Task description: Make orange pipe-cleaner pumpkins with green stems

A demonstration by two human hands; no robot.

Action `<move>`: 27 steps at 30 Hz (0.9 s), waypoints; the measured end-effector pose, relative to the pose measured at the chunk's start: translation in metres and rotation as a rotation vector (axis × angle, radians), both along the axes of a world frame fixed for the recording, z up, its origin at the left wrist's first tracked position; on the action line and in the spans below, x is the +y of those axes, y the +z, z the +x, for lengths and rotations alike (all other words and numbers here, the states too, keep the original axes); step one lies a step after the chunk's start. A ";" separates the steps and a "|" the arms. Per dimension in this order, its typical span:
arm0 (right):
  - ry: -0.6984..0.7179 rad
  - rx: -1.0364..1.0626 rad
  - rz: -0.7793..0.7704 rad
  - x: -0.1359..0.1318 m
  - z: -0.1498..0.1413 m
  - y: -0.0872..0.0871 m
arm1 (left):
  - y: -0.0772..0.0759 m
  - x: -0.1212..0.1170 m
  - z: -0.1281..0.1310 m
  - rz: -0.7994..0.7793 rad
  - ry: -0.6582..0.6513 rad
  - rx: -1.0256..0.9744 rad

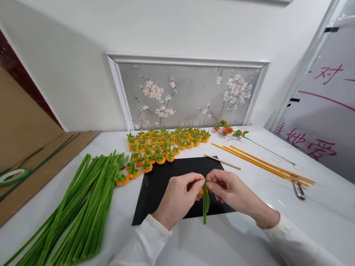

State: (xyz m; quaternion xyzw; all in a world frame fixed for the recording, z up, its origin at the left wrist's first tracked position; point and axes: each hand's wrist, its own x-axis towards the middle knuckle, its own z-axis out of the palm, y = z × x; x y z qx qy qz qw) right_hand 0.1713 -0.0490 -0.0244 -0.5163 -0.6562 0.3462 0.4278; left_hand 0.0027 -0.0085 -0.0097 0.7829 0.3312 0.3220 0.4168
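Above the mat [159, 186], the left hand [182, 196] and right hand [233, 191] come together, fingertips pinched on green strips [206, 206] and, seemingly, on the orange flower [201, 190] between them. The step in hand looks like joining green to orange; the fingers hide the join itself. The next move probably calls for one hand to steady the flower while the other twists the loose ends, which hang over the mat's near edge. Similar flowers [160, 158] stand beyond the mat; a green bundle [92, 222] lies left of it.
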 end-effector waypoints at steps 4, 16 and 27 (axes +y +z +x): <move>-0.005 -0.245 0.281 -0.001 0.002 0.001 | -0.002 0.001 0.001 -0.146 0.003 -0.084; -0.099 0.083 0.074 0.002 0.007 0.004 | 0.009 -0.001 0.002 -0.564 -0.027 -0.352; 0.039 0.230 -0.121 -0.002 0.004 0.006 | 0.004 0.002 0.003 -0.483 0.015 -0.382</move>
